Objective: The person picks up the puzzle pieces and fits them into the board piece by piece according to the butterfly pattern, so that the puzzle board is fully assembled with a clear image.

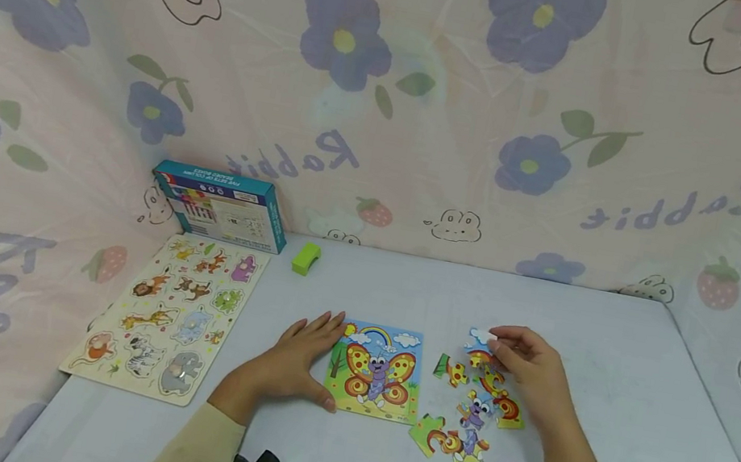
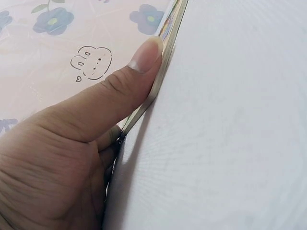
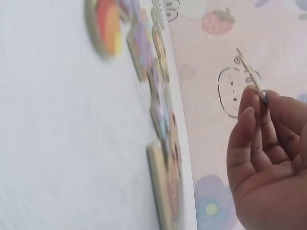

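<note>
My left hand (image 1: 297,364) rests at the left side of a square butterfly puzzle board (image 1: 372,409), fingers stretched along its edge and thumb near its lower left corner. In the left wrist view the thumb (image 2: 117,88) lies against the board's edge. A blue-and-white puzzle piece (image 1: 479,338) is pinched between thumb and fingertips of my right hand (image 1: 533,375). The right wrist view shows that thin piece (image 3: 252,72) edge-on, raised off the table. Below it lie several loose butterfly puzzle pieces (image 1: 476,412), right of the board.
An animal peg board (image 1: 167,320) lies at the left, with a teal-edged box (image 1: 220,206) standing behind it. A green block (image 1: 305,258) sits near the back edge of the white table (image 1: 642,407). A patterned cloth (image 1: 428,151) hangs behind.
</note>
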The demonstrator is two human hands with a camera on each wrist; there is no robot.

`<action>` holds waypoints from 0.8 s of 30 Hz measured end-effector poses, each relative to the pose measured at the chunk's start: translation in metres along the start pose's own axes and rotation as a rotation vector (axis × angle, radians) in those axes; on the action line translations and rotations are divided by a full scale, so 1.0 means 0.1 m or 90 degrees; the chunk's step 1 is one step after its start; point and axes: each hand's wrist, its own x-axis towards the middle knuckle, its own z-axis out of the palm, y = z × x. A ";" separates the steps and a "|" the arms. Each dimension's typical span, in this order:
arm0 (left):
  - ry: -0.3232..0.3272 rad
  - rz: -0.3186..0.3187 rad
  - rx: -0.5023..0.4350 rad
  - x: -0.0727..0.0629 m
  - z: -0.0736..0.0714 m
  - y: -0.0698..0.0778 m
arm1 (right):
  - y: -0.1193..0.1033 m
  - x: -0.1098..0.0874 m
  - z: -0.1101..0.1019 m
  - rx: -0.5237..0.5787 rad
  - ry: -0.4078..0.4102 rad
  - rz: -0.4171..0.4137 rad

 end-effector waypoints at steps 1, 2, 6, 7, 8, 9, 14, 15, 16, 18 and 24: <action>0.001 0.000 -0.001 0.00 0.00 0.00 | -0.01 0.00 0.03 0.005 -0.005 -0.003; 0.002 0.001 -0.002 0.00 0.00 0.00 | -0.02 -0.01 0.06 0.007 -0.010 -0.005; 0.005 0.001 -0.007 -0.01 0.00 0.01 | -0.05 -0.01 0.18 0.013 -0.029 -0.025; 0.005 0.001 -0.008 -0.01 -0.01 0.02 | -0.06 -0.01 0.22 0.013 -0.034 -0.029; 0.005 0.001 -0.008 -0.01 -0.01 0.02 | -0.08 -0.02 0.25 0.013 -0.039 -0.032; 0.005 0.001 -0.008 -0.01 -0.01 0.02 | -0.09 -0.02 0.29 0.015 -0.044 -0.034; 0.004 0.002 -0.012 -0.01 -0.02 0.02 | -0.16 -0.01 0.44 0.018 -0.069 -0.038; 0.005 0.002 -0.013 -0.01 -0.02 0.02 | -0.17 0.00 0.47 0.018 -0.075 -0.040; 0.005 0.002 -0.013 -0.01 -0.01 0.02 | -0.18 0.02 0.50 0.018 -0.081 -0.042; 0.006 0.002 -0.014 -0.01 -0.01 0.02 | -0.19 0.05 0.56 0.016 -0.094 -0.041; 0.009 0.002 -0.014 -0.01 0.00 0.01 | -0.21 0.19 0.74 -0.013 -0.133 -0.016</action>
